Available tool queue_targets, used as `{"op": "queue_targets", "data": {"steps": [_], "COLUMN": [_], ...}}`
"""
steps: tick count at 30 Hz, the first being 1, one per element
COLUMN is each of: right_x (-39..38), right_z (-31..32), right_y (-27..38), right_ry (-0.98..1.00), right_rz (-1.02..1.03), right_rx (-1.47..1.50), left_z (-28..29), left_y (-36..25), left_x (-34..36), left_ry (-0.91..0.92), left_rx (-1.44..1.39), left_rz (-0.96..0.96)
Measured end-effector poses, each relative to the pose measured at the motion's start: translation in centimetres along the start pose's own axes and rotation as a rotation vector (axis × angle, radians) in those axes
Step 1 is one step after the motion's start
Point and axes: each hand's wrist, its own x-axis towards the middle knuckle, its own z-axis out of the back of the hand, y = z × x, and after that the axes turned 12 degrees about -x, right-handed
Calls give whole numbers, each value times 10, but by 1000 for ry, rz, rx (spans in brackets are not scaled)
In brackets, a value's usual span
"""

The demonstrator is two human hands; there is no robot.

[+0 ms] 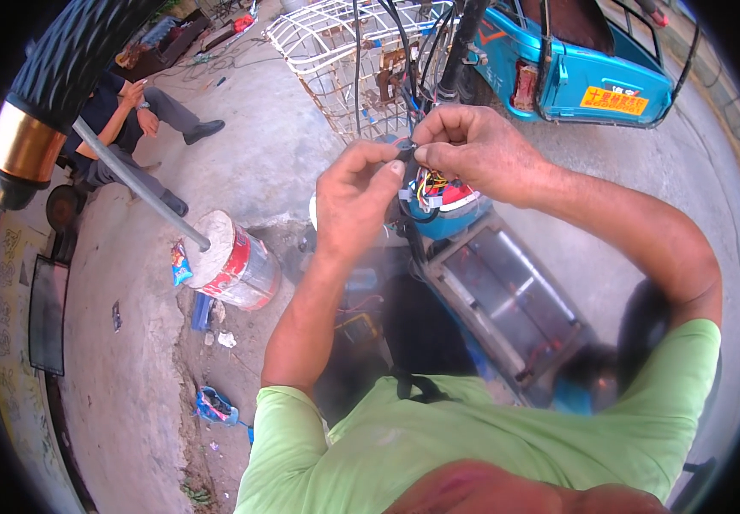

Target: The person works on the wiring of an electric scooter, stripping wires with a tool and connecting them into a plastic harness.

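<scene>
In front of me both hands meet over the opened front of a blue scooter (pixel 449 224). My left hand (pixel 354 193) pinches a thin black cable (pixel 405 151) between thumb and fingertips. From the right, my right hand (pixel 483 156) grips the same short stretch, its thumb and forefinger pressed together. The exact ends of the cable are hidden by the fingers. Just below them hangs a bundle of yellow, red and black wires (pixel 428 185) with white plug connectors (pixel 430 203). Black cables (pixel 410 51) run down from above toward this spot.
Beyond the hands is a white wire basket (pixel 323 38); a blue cargo tricycle (pixel 575 73) stands far right. An uncovered rectangular compartment (pixel 507 300) lies before me. Left stand a concrete-filled bucket (pixel 233 265) with a grey pole (pixel 143 187) and a seated person (pixel 130 128).
</scene>
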Motion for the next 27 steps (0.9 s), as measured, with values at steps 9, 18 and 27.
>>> {"op": "queue_targets", "data": {"steps": [9, 18, 27], "right_x": [1, 1, -6], "right_z": [4, 5, 6], "right_y": [2, -2, -3], "right_ry": [44, -65, -340], "right_rz": [-51, 92, 723], "right_rx": [15, -219, -1003], "left_z": [1, -5, 5], "left_y": [3, -9, -24], "left_x": [2, -3, 12], "left_ry": [70, 73, 208], "left_rx": [41, 95, -222], "left_rz": [-94, 91, 450]}}
